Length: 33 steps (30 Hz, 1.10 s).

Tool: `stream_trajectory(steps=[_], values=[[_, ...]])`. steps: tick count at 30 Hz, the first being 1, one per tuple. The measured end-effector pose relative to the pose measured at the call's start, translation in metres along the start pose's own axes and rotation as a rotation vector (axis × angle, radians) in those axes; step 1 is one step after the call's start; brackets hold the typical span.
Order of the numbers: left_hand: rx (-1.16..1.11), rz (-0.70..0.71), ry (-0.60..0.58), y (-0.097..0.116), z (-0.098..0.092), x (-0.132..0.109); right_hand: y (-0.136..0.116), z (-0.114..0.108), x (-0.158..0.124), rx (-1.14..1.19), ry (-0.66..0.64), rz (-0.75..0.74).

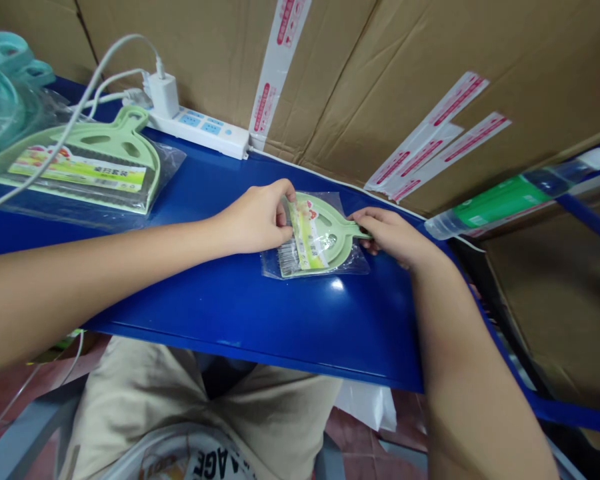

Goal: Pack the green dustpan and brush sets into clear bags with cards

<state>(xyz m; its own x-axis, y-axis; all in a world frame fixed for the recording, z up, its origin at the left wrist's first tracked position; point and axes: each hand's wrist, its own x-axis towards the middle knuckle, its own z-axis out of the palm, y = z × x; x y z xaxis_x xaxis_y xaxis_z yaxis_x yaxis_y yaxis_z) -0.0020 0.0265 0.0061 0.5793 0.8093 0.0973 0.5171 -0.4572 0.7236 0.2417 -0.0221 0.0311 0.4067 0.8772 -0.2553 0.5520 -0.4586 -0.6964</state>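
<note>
A pale green dustpan and brush set [336, 230] lies in a clear plastic bag on the blue table [230, 300], its handle to the right and its dark bristles to the left. My left hand [263, 217] pinches the left edge of the bag, near the yellow label card [310, 237]. On the other side my right hand [387, 233] is closed round the handle end. The bag's lower part rests flat against the table; its far edge is partly behind my left hand.
At the left lie another bagged green set [115, 143] and several teal ones [10, 93]. A white power strip [205, 130] with plugs and cables stands behind. A bottle with a green label [500, 200] leans at the right. Cardboard [330, 80] walls the back.
</note>
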Motion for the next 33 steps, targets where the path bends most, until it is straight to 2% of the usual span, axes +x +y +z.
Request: stream_trajectory(steps=[3, 7, 12, 16, 20, 29, 33], values=[[0.069, -0.069, -0.024, 0.0, -0.011, -0.002, 0.004, -0.006, 0.003, 0.121, -0.041, 0.002], [0.059, -0.166, -0.133, -0.003, -0.02, 0.001, 0.012, -0.016, 0.008, 0.281, -0.095, 0.029], [0.295, -0.045, -0.196, -0.007, -0.02, 0.003, 0.018, -0.024, 0.014, 0.377, -0.038, 0.098], [0.39, 0.047, -0.219, -0.007, -0.021, 0.001, 0.029, -0.026, 0.024, 0.395, -0.002, 0.072], [0.41, 0.047, -0.225, -0.008, -0.023, 0.001, 0.038, -0.026, 0.031, 0.38, 0.035, 0.024], [0.395, 0.043, -0.225, -0.009, -0.025, 0.0, 0.02, -0.029, 0.018, 0.394, 0.159, 0.145], [0.411, 0.061, -0.228, -0.007, -0.024, -0.002, 0.027, -0.031, 0.025, 0.369, 0.195, 0.125]])
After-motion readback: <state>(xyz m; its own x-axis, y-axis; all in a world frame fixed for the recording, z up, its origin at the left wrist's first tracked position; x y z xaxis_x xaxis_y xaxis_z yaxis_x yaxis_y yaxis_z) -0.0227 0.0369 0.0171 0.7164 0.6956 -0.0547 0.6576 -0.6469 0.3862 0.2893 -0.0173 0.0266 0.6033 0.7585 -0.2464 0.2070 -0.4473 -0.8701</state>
